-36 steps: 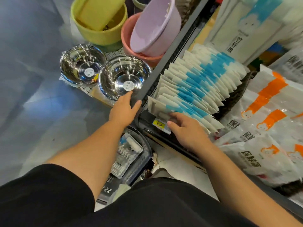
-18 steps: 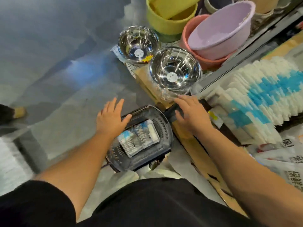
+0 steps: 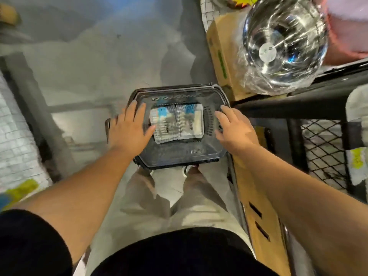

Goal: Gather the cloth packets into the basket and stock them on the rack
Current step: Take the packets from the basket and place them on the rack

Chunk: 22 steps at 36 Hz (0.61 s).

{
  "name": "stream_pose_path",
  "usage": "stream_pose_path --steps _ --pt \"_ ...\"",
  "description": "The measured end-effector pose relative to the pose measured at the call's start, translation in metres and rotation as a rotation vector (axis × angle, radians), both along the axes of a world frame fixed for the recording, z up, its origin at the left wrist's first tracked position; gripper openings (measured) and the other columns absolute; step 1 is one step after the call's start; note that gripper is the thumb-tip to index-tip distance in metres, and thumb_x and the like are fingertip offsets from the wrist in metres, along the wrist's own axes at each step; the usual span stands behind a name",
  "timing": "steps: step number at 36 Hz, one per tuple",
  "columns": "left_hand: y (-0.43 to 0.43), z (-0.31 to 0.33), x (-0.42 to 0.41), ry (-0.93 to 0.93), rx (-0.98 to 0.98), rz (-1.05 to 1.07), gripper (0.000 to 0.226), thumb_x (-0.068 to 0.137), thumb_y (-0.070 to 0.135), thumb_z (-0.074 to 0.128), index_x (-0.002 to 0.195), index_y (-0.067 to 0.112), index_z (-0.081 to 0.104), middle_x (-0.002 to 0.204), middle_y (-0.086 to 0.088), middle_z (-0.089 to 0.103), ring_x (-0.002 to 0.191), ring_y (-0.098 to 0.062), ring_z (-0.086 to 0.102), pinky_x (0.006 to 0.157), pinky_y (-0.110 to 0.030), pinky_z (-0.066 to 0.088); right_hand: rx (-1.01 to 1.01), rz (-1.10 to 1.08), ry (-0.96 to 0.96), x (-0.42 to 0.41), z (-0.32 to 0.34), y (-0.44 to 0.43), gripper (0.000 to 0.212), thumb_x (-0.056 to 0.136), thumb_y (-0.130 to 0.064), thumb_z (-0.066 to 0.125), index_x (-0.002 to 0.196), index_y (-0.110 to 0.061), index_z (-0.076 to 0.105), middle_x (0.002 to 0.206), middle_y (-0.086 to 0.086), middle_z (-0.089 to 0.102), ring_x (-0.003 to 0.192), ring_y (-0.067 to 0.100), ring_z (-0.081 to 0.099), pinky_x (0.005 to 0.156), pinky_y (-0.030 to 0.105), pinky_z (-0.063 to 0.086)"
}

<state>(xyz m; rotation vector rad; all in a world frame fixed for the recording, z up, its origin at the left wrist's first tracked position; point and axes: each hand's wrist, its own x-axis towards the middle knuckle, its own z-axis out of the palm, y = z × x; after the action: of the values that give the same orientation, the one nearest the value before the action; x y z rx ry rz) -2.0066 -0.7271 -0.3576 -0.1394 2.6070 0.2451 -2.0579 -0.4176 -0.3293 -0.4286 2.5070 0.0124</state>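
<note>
Head view shows white-blue cloth packets in basket.

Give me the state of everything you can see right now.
Black plastic basket: on the floor, holding packets.
White-and-blue cloth packets: flat in the basket.
Left hand: open, over the left rim.
Right hand: open, at the right rim.
Shiny steel bowl: upright, film-wrapped.

A dark plastic basket on the grey floor holds white-and-blue cloth packets. The left hand and right hand, fingers spread, hover over its two ends. A black metal rack stands beside it.
</note>
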Motion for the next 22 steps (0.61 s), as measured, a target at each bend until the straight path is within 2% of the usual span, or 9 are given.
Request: stream_pose_path --steps 4,10,15,18,20,22 --pt "0.009 -0.066 0.011 -0.045 0.002 0.03 0.073 0.099 0.056 0.043 0.158 0.02 0.019 0.165 -0.006 0.017 0.15 -0.03 0.017 0.116 -0.053 0.021 0.048 0.041 -0.039 -0.007 -0.073 0.002 0.069 0.096 -0.041 0.058 0.154 -0.014 0.033 0.161 0.014 0.029 0.146 0.034 0.028 0.118 0.044 0.025" --pt "0.029 -0.185 0.016 -0.051 0.03 0.03 0.072 0.098 0.05 0.049 0.155 0.015 0.026 0.162 -0.009 0.025 0.149 -0.03 0.02 0.117 -0.052 0.024 0.15 0.021 -0.169 -0.009 -0.203 0.007 0.078 0.1 -0.054 0.047 0.159 -0.015 0.014 0.166 0.014 0.012 0.151 0.035 0.013 0.122 0.047 0.019" --pt "0.041 -0.285 0.014 -0.076 0.052 0.081 0.076 0.097 0.052 0.049 0.155 0.012 0.021 0.162 -0.01 0.024 0.149 -0.033 0.021 0.119 -0.053 0.021 0.161 0.005 -0.253 -0.006 -0.303 0.005 0.073 0.1 -0.047 0.05 0.156 -0.015 0.016 0.164 0.015 0.014 0.149 0.036 0.014 0.12 0.048 0.022" --pt "0.047 -0.342 0.018 -0.12 0.079 0.092 0.077 0.099 0.055 0.042 0.157 0.015 0.014 0.165 -0.008 0.016 0.151 -0.03 0.013 0.12 -0.053 0.016 0.173 0.009 -0.263 -0.003 -0.363 0.001 0.075 0.098 -0.048 0.054 0.155 -0.013 0.02 0.161 0.015 0.018 0.147 0.036 0.02 0.117 0.048 0.028" --pt "0.051 -0.379 0.023 -0.133 0.083 0.12 0.077 0.099 0.056 0.038 0.158 0.017 0.009 0.166 -0.004 0.01 0.153 -0.027 0.007 0.122 -0.051 0.011 0.18 0.004 -0.276 -0.002 -0.401 -0.002 0.079 0.097 -0.05 0.055 0.156 -0.013 0.018 0.16 0.014 0.02 0.145 0.036 0.022 0.115 0.048 0.031" --pt "0.059 -0.411 0.027 -0.136 0.05 0.143 0.078 0.098 0.056 0.039 0.158 0.016 0.009 0.166 -0.005 0.009 0.152 -0.028 0.007 0.122 -0.047 0.008 0.183 -0.033 -0.316 -0.002 -0.436 -0.004 0.08 0.098 -0.049 0.052 0.158 -0.016 0.012 0.164 0.011 0.013 0.149 0.033 0.016 0.116 0.048 0.029"
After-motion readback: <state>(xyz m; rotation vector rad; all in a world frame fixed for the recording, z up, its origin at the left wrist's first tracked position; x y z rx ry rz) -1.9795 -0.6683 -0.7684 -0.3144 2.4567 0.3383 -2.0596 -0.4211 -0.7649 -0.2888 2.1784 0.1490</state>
